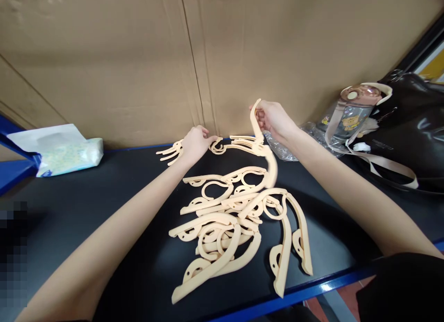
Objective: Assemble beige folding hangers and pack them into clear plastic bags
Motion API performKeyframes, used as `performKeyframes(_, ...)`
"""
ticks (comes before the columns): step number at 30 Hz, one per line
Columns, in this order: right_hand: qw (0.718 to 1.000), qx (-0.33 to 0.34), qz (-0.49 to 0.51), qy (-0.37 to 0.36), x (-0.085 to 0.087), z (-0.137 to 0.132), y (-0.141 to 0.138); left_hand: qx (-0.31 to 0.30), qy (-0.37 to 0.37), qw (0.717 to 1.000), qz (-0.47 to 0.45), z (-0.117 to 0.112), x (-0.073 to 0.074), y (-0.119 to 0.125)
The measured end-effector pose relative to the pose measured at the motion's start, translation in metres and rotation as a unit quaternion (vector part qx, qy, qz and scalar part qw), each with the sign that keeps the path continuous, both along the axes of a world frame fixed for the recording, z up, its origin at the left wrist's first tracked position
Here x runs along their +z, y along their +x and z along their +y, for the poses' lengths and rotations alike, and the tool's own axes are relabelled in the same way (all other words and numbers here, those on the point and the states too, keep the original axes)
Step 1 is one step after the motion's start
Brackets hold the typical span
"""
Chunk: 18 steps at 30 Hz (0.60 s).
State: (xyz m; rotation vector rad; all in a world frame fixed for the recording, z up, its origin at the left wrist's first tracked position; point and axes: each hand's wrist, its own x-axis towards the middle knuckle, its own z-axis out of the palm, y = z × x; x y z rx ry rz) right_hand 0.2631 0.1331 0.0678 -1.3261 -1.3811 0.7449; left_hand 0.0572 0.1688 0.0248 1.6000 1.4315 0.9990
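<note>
My right hand (272,118) pinches one arm of a cream plastic folding hanger (255,123), raised upright above the table at the back. Another curved cream piece below it, slightly blurred, may belong to the same hanger. My left hand (196,144) is over the back edge of the table, thumb and fingers apart, close to a small cream hook (218,147). Its palm side is hidden. Several thin cream hanger parts (171,152) lie just left of that hand. In front of both hands spreads a loose pile of cream folding hangers (208,220), overlapping each other.
A cardboard wall (138,72) stands behind the black table (138,192). On the left lies a pack of wipes (71,155). To the right are clear plastic wrap (289,151), a strapped water bottle (354,112) and a black bag (409,137).
</note>
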Motion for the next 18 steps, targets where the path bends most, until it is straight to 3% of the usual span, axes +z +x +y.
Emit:
performKeyframes(2,0.999,-0.001,0.048,-0.007,0.000,-0.001,-0.001,-0.029,-0.022,0.999,-0.022,-0.010,0.004,-0.003)
performKeyframes(4,0.997,-0.014,0.077,-0.004,-0.002,0.000,0.000,-0.097,-0.090,0.989,-0.065,-0.022,0.011,-0.007)
performKeyframes(5,0.998,-0.022,0.058,0.004,-0.004,0.001,0.002,-0.133,-0.134,0.977,-0.103,-0.027,0.015,-0.010)
performKeyframes(7,0.994,-0.023,-0.100,0.037,-0.007,0.001,0.005,-0.182,-0.203,0.944,-0.185,-0.033,0.022,-0.016)
performKeyframes(9,0.950,-0.009,-0.304,0.073,-0.010,-0.001,0.006,-0.189,-0.220,0.929,-0.231,-0.036,0.027,-0.021)
performKeyframes(11,0.897,0.007,-0.431,0.098,-0.011,-0.008,0.002,-0.177,-0.202,0.939,-0.216,-0.037,0.026,-0.022)
performKeyframes(18,0.803,0.080,-0.566,0.168,-0.024,-0.038,-0.042,-0.161,-0.139,0.969,-0.124,-0.055,0.018,-0.006)
